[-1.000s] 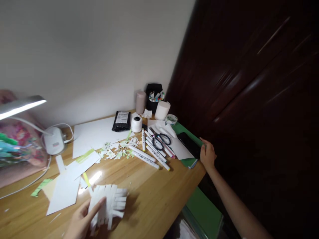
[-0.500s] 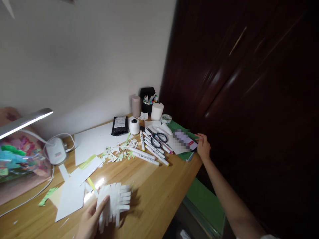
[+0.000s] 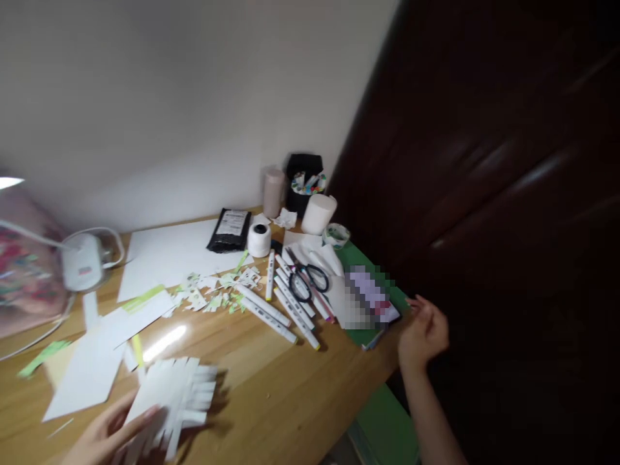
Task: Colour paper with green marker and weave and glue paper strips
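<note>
My left hand (image 3: 113,426) is closed on a piece of white paper (image 3: 169,394), thumb on top. Strips fringe the paper's edges, and it is held just over the wooden table near the front. My right hand (image 3: 426,332) hovers by the table's right edge, just right of a phone (image 3: 371,294) whose screen is partly pixelated. Its fingers are loosely bent and apart, with nothing visible in them. The phone lies on a green sheet or mat (image 3: 361,255).
Black-handled scissors (image 3: 317,278) lie on several white markers (image 3: 266,316). Paper scraps (image 3: 213,290) and white sheets (image 3: 165,255) spread leftward. Behind stand a thread spool (image 3: 259,242), a white roll (image 3: 320,214) and a black pen holder (image 3: 298,200). A dark cabinet (image 3: 484,194) borders the right.
The view has shifted, so the left-hand things sit further left. My right hand has drawn back from the phone's edge toward the cabinet. My left hand still holds the fringed paper.
</note>
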`<state>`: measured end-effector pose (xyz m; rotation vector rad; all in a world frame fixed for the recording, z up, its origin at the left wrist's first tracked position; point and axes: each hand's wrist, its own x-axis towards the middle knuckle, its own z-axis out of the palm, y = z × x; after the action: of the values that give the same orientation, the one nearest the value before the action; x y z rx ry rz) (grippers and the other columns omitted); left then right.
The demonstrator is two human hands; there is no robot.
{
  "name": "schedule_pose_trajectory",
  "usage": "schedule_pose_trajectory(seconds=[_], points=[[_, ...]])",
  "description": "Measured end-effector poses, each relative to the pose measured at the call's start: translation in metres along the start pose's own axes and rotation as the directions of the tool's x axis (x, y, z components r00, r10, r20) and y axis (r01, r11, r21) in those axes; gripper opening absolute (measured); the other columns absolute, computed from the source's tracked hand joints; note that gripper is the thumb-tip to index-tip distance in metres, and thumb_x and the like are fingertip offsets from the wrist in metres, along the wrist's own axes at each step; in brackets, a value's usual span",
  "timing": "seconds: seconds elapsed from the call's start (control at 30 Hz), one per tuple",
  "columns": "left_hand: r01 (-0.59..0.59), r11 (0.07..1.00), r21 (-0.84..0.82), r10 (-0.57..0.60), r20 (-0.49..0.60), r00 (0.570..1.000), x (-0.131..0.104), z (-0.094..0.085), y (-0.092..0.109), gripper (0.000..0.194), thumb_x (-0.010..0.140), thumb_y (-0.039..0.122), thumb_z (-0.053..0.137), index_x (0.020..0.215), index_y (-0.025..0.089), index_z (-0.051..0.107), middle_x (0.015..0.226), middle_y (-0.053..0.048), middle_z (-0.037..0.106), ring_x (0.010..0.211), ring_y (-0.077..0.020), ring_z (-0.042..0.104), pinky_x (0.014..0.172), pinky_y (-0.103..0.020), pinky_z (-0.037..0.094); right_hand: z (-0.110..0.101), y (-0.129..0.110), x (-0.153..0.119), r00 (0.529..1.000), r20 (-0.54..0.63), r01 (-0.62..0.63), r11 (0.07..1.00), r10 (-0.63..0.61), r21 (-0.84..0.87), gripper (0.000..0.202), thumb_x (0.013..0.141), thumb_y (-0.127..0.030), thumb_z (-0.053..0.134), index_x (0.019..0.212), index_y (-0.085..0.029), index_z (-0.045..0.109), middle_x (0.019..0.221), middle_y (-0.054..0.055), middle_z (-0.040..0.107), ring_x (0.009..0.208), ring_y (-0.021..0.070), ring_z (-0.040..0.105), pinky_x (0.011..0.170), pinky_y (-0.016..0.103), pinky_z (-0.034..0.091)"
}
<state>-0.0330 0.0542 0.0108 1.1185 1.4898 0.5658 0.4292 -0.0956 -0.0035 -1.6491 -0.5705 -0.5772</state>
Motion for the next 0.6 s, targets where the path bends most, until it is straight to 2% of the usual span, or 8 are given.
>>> schedule_pose_trajectory(seconds=[0.07,0.1,0.13,0.17,0.2,0.27,0.33,0.6], points=[[0.026,0.997,-0.079,-0.022,0.049,0.999,-0.007,0.002,0.009,0.057,0.047,0.053,0.081,0.092,0.019,0.068,0.094,-0.005,0.072,0.087,-0.0287,0.066,0.068,-0.027,0.055,0.008,-0.038,-0.018,0.996,0.088,-0.026,0.997,0.019,0.077,0.025,0.084,-0.037,0.055,0.099,-0.018,0.061,0.087,0.007,0.064,0.075,0.0194,0.063,0.072,0.036,0.050],[0.044,0.993,-0.114,-0.033,0.097,0.995,-0.011,0.003,0.015,0.055,0.053,0.051,0.079,0.096,0.018,0.067,0.097,-0.006,0.071,0.086,-0.0271,0.066,0.068,-0.027,0.054,0.015,-0.060,-0.030,0.967,0.251,-0.080,0.985,0.040,0.154,0.025,0.083,-0.036,0.057,0.101,-0.019,0.060,0.085,0.007,0.064,0.074,0.0192,0.063,0.070,0.035,0.051],[0.047,0.987,-0.152,-0.023,0.157,0.987,-0.014,0.005,0.021,0.053,0.058,0.049,0.077,0.100,0.017,0.066,0.100,-0.006,0.070,0.089,-0.0260,0.065,0.072,-0.026,0.053,0.023,-0.083,-0.043,0.874,0.484,-0.159,0.966,0.043,0.202,0.024,0.083,-0.036,0.058,0.101,-0.021,0.061,0.087,0.006,0.065,0.077,0.0196,0.064,0.070,0.033,0.052],[0.034,0.983,-0.179,0.004,0.206,0.979,-0.016,0.006,0.027,0.053,0.062,0.046,0.076,0.104,0.017,0.065,0.104,-0.007,0.069,0.094,-0.0256,0.064,0.076,-0.026,0.052,0.032,-0.105,-0.058,0.681,0.732,-0.242,0.947,0.011,0.211,0.023,0.084,-0.036,0.056,0.101,-0.022,0.061,0.094,0.007,0.066,0.084,0.0199,0.064,0.072,0.032,0.052],[-0.010,0.977,-0.211,0.054,0.205,0.977,-0.018,0.009,0.032,0.053,0.064,0.044,0.075,0.107,0.016,0.064,0.106,-0.007,0.068,0.098,-0.0253,0.062,0.080,-0.027,0.050,0.043,-0.127,-0.073,0.424,0.905,-0.321,0.929,-0.031,0.182,0.026,0.085,-0.037,0.055,0.106,-0.024,0.060,0.103,0.007,0.065,0.091,0.0197,0.063,0.076,0.032,0.052],[-0.055,0.964,-0.260,0.118,0.234,0.965,-0.019,0.014,0.037,0.055,0.066,0.042,0.073,0.113,0.016,0.061,0.109,-0.008,0.067,0.100,-0.0258,0.061,0.083,-0.029,0.049,0.064,-0.162,-0.105,0.001,0.997,-0.465,0.883,-0.076,0.068,0.035,0.083,-0.041,0.056,0.114,-0.024,0.055,0.116,0.008,0.060,0.098,0.0194,0.061,0.082,0.033,0.050],[-0.042,0.958,-0.285,0.126,0.284,0.951,-0.020,0.020,0.037,0.055,0.067,0.043,0.072,0.112,0.015,0.060,0.107,-0.009,0.067,0.095,-0.0259,0.063,0.079,-0.030,0.051,0.084,-0.182,-0.132,-0.212,0.975,-0.600,0.796,-0.060,-0.082,0.047,0.073,-0.044,0.067,0.111,-0.020,0.054,0.111,0.009,0.062,0.096,0.0198,0.062,0.080,0.033,0.051],[-0.031,0.972,-0.232,0.102,0.302,0.948,-0.027,0.042,0.019,0.056,0.062,0.050,0.072,0.103,0.012,0.063,0.099,-0.011,0.069,0.088,-0.0284,0.064,0.070,-0.031,0.052,0.110,-0.174,-0.159,-0.235,0.972,-0.551,0.824,-0.004,-0.130,0.040,0.050,-0.045,0.081,0.061,-0.015,0.056,0.063,0.000,0.059,0.057,0.0111,0.052,0.049,0.022,0.038]])
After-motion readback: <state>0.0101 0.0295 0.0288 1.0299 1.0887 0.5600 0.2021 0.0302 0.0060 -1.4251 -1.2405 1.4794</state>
